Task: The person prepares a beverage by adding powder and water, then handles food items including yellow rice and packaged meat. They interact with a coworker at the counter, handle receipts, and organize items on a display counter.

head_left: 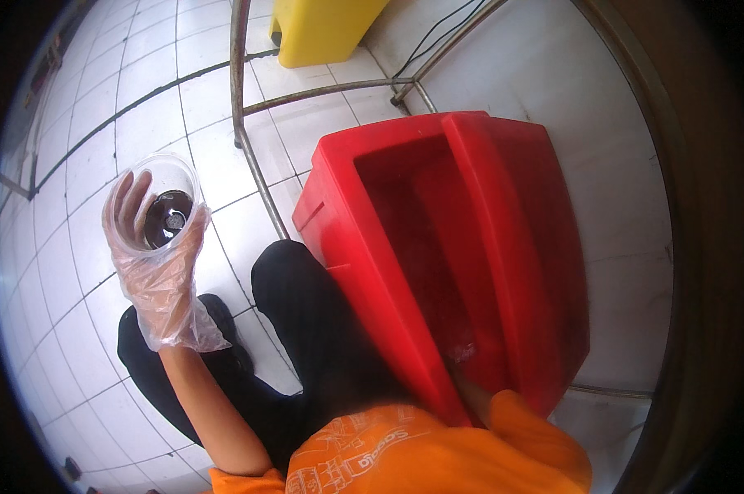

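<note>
In my left hand (162,278), gloved in thin clear plastic, I hold a clear plastic cup (196,176) by its side. Dark liquid (157,230) covers the cup's bottom, with a pale round patch at its middle. To my right stands a deep red plastic bin (372,241), its opening facing up. A thick red lid or flap (501,228) lies along the opening's right side. My right forearm reaches down into the bin. Shadow hides most of my right hand (463,353); only a faint shine of clear plastic glove shows there, and I cannot see its fingers.
A metal frame (322,96) of thin tubes stands beyond the bin. Behind it is a yellow plastic object (322,31). Black cables (434,37) run by the pale wall (613,185) on the right. White tiles (88,296) cover the floor around my bent knees (285,272).
</note>
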Demonstrator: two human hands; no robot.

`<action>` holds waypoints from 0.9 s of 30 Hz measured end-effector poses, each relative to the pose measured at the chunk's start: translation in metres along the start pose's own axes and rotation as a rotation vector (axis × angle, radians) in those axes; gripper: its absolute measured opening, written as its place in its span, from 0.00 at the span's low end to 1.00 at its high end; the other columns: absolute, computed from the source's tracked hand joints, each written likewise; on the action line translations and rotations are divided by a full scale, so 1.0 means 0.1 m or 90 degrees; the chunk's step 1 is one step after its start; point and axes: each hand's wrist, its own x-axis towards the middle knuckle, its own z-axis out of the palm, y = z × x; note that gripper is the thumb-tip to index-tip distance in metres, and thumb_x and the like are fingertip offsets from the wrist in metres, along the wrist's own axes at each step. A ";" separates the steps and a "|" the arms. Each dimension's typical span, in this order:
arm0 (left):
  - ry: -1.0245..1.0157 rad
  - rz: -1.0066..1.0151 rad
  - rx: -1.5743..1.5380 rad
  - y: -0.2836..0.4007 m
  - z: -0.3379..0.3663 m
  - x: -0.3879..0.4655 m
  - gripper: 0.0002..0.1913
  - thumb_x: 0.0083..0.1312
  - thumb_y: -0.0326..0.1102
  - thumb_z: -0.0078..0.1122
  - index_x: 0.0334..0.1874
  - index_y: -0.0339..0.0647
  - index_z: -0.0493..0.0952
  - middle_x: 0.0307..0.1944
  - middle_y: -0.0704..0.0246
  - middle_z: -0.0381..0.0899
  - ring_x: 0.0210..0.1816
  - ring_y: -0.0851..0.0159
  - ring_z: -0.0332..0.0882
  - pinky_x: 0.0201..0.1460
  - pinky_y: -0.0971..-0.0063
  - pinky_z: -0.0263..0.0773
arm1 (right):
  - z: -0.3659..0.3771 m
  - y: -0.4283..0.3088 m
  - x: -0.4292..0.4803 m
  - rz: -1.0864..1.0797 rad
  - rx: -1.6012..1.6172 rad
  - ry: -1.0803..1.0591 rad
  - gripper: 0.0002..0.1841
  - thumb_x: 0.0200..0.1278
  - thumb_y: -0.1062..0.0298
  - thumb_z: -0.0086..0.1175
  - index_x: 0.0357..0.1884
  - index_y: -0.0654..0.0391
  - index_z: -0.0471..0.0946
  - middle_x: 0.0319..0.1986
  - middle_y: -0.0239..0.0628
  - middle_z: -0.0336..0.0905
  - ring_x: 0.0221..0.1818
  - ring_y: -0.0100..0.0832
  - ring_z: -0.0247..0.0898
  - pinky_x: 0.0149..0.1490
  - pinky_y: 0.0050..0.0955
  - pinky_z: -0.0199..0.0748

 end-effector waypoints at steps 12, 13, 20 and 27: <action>-0.051 0.009 -0.132 -0.09 0.23 0.01 0.48 0.46 0.33 0.84 0.71 0.46 0.64 0.65 0.59 0.72 0.68 0.56 0.70 0.70 0.64 0.73 | -0.51 -0.61 -0.09 -0.127 0.189 0.149 0.22 0.67 0.69 0.56 0.62 0.58 0.73 0.51 0.51 0.82 0.53 0.47 0.81 0.53 0.38 0.79; -0.054 0.025 -0.106 -0.10 0.25 0.00 0.48 0.48 0.34 0.83 0.71 0.45 0.63 0.66 0.58 0.71 0.68 0.55 0.71 0.69 0.64 0.73 | -0.66 -0.71 -0.17 -0.155 0.214 0.173 0.22 0.66 0.70 0.56 0.62 0.58 0.73 0.51 0.52 0.82 0.53 0.47 0.81 0.53 0.38 0.79; -0.121 0.055 -0.098 -0.01 0.39 -0.08 0.48 0.49 0.32 0.82 0.72 0.43 0.61 0.65 0.57 0.70 0.66 0.55 0.72 0.65 0.65 0.76 | -1.51 -1.41 -0.87 -0.408 0.213 0.444 0.24 0.65 0.76 0.57 0.65 0.58 0.71 0.52 0.54 0.81 0.55 0.51 0.79 0.54 0.39 0.79; -0.234 0.024 -0.145 0.20 0.60 -0.35 0.48 0.45 0.29 0.82 0.70 0.44 0.63 0.62 0.59 0.73 0.63 0.60 0.73 0.65 0.67 0.73 | -1.57 -1.61 -0.95 -0.439 0.216 0.571 0.26 0.64 0.77 0.58 0.65 0.56 0.71 0.54 0.51 0.80 0.55 0.52 0.79 0.53 0.40 0.81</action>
